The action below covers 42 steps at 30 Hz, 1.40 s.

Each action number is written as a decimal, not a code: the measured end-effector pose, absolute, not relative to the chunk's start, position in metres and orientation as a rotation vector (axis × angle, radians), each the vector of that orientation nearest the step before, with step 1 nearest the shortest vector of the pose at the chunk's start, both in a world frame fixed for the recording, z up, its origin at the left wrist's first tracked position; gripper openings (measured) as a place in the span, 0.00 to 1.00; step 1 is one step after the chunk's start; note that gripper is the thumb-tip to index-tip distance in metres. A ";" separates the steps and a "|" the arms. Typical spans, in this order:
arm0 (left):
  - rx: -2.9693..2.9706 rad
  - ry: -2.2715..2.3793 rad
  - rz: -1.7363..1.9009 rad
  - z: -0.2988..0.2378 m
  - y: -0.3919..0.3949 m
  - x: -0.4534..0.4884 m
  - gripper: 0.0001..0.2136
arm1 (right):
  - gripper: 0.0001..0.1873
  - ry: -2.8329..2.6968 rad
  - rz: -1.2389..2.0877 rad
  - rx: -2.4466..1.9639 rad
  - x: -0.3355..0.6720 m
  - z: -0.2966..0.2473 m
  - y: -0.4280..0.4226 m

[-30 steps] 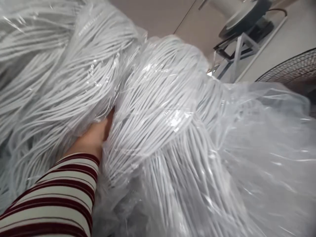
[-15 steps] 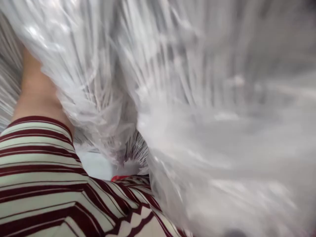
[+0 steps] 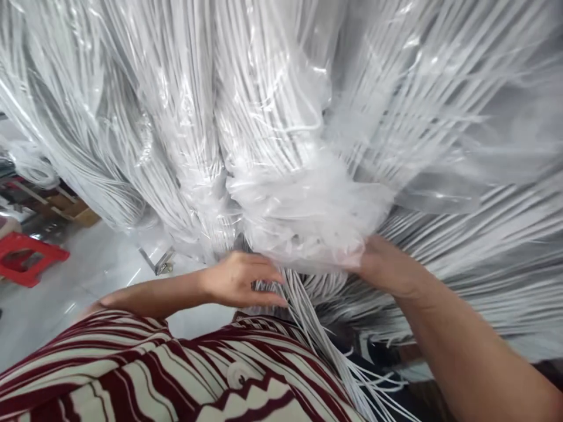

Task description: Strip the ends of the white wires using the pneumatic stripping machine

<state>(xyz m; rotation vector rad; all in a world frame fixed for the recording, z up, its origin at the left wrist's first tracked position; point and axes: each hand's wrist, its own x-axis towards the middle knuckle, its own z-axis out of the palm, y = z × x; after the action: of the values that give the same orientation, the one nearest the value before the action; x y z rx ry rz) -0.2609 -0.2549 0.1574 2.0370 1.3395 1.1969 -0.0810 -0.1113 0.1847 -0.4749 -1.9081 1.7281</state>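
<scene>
My left hand [image 3: 241, 278] is beside a bundle of thin white cables [image 3: 301, 299] that hangs out below a clear plastic bag [image 3: 308, 205]. Its thumb and fingers are apart, with the fingertips at the left edge of the bundle. My right hand [image 3: 373, 264] grips the bunched lower edge of the bag from the right; its fingertips show only faintly through the film. The loose cable ends [image 3: 378, 381] fan out in front of my striped shirt.
More bagged cable bundles [image 3: 167, 105] hang across the left and back. Uncovered cables [image 3: 484, 234] spread to the right. A red stool [image 3: 30, 258] stands on the pale floor [image 3: 109, 258] at left, near a small metal piece [image 3: 158, 261].
The view has pulled back from blurred plastic close up. Both hands now show at the bag's lower edge, and the white cables hang out below it.
</scene>
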 end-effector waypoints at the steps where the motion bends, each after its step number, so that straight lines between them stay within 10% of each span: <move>1: 2.021 1.291 0.994 0.154 -0.254 -0.252 0.10 | 0.17 -1.978 1.726 -0.437 -0.078 0.187 -0.113; 23: 1.297 0.865 1.705 0.130 -0.179 -0.167 0.24 | 0.16 -1.822 1.155 -1.031 0.024 0.192 -0.146; 30: 1.254 0.580 1.498 0.118 -0.133 -0.120 0.28 | 0.37 -0.730 2.076 -0.795 0.056 0.083 -0.231; 42: 1.312 0.550 1.418 0.133 -0.160 -0.117 0.21 | 0.45 -0.472 1.925 -0.555 0.017 0.046 -0.214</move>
<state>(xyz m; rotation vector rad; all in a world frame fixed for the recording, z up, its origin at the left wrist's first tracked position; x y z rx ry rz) -0.1172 -0.1595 0.1330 1.3118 0.5501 1.4180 0.0170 -0.2144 0.0464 -0.5555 -0.4720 1.9249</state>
